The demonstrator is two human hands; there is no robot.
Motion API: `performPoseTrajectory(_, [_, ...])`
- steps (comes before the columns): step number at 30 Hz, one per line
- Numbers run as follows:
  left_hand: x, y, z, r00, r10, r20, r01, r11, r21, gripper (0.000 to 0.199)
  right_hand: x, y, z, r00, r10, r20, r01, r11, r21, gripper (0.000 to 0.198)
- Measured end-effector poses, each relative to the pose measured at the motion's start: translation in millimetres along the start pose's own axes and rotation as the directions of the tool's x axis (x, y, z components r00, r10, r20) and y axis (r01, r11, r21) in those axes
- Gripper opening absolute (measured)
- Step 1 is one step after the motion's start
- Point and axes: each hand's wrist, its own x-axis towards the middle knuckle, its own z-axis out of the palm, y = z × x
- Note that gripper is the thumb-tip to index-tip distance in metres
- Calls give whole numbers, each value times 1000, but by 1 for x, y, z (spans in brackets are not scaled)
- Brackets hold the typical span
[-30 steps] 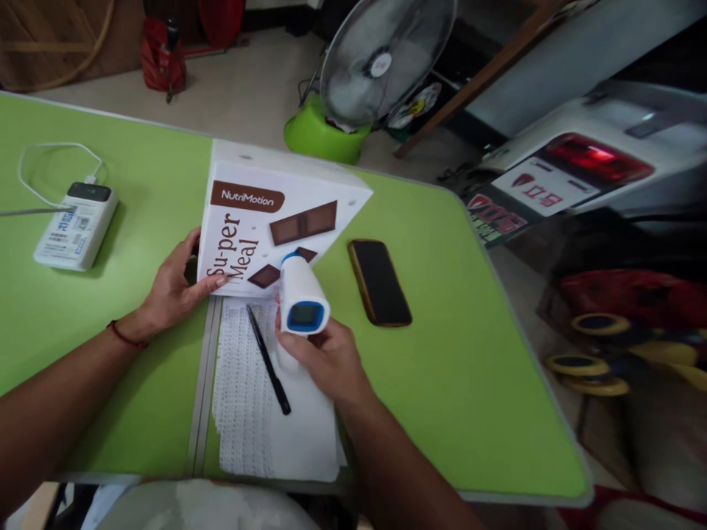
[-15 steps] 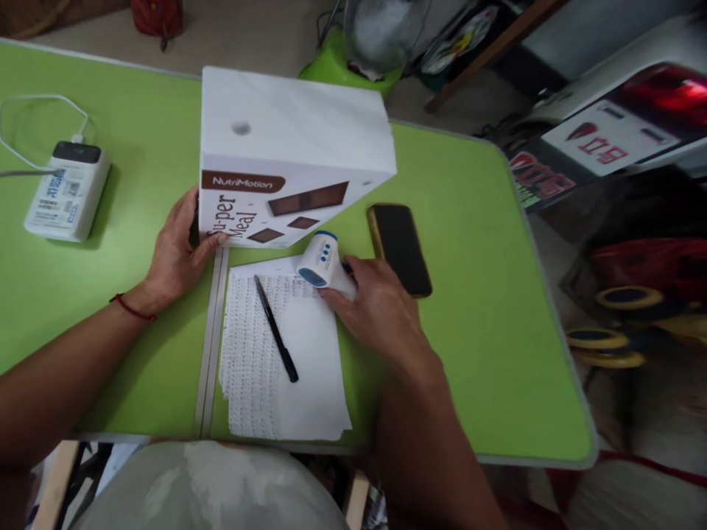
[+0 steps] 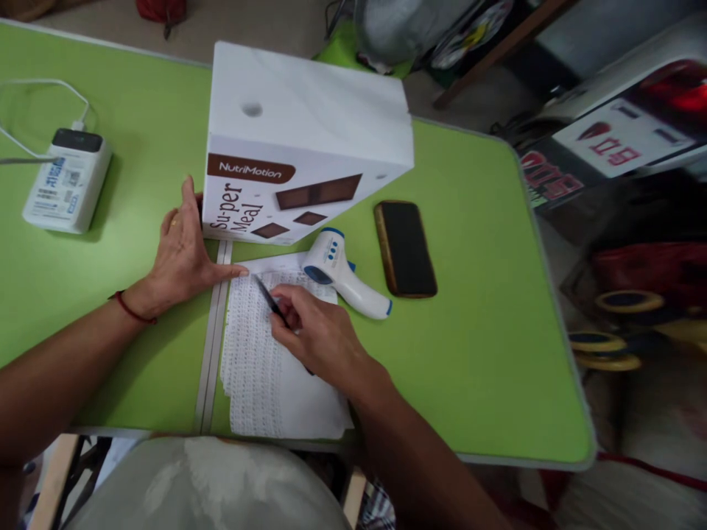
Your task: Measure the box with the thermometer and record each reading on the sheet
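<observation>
My right hand (image 3: 317, 331) has its fingers closed around a black pen (image 3: 269, 297) over the handwritten sheets of paper (image 3: 254, 368). At the left, my left hand (image 3: 188, 254) is open, its thumb stretched to the paper's top corner and its fingers beside the lower left edge of a white box (image 3: 243, 199) printed "NutriMotion". A white and blue infrared thermometer (image 3: 345, 272) lies on its side, partly over the top of the paper, just beyond my right hand.
A phone (image 3: 406, 249) in a worn case lies right of the thermometer on the green table (image 3: 486, 331). To the far left sits a white power bank (image 3: 69, 180) with cables. A metal seam (image 3: 213, 353) crosses the tabletop left of the paper.
My right hand has let go of the thermometer, leaving it on the table, and has taken hold of the pen. My left thumb has moved off the box to the paper's corner.
</observation>
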Motion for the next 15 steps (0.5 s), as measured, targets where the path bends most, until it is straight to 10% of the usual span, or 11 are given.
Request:
performPoseTrajectory(7, [-3, -3, 6, 1000, 13, 25, -15, 995, 101, 152, 8, 0, -3, 963, 216, -159, -58, 745, 664, 29])
performPoseTrajectory(15, [-2, 1, 6, 1000, -2, 22, 1, 997, 77, 154, 2, 10, 15, 940, 291, -176, -99, 729, 677, 21])
